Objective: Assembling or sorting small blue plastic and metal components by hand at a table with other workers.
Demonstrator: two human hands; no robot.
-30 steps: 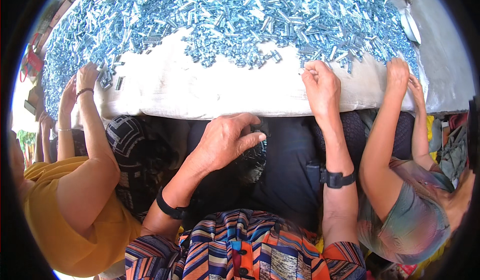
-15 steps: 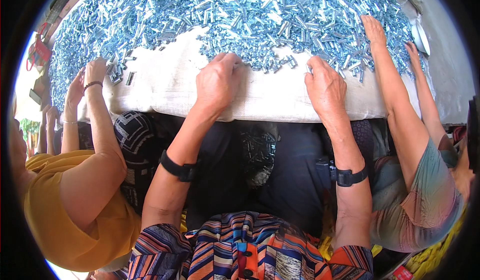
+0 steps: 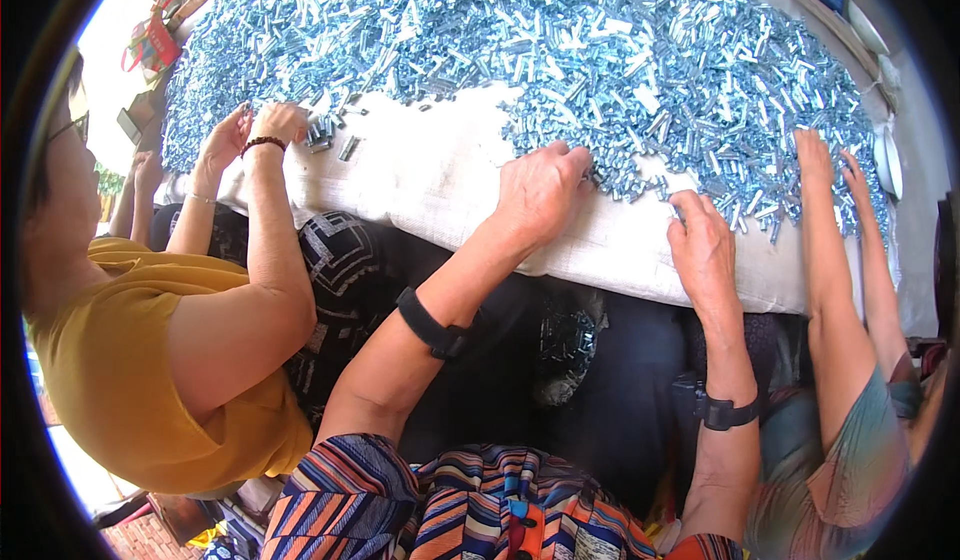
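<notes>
A broad heap of small shiny blue-silver metal pieces (image 3: pixel 560 50) covers most of a table spread with pale cloth (image 3: pixel 430 160). My left hand (image 3: pixel 545 195) is closed at the near edge of the heap, its curled fingertips touching or very close to the pieces; whatever they hold is hidden. To the right, my right hand (image 3: pixel 703 250) rests over the cloth's front part, thumb and forefinger bent together. Something small may sit between those fingertips, but it is too small to make out. Both my wrists carry black bands.
On my left a person in a yellow top (image 3: pixel 190 360) works at the heap with both hands. On my right another person's arm (image 3: pixel 835 270) reaches to it. A clear bag of small pieces (image 3: pixel 570 345) hangs below the table edge. A white dish (image 3: pixel 887 160) is at the right rim.
The whole view has swung, so the table and people appear farther right and lower. My right hand has shifted nearer to my left; both stay closed at the heap's near edge.
</notes>
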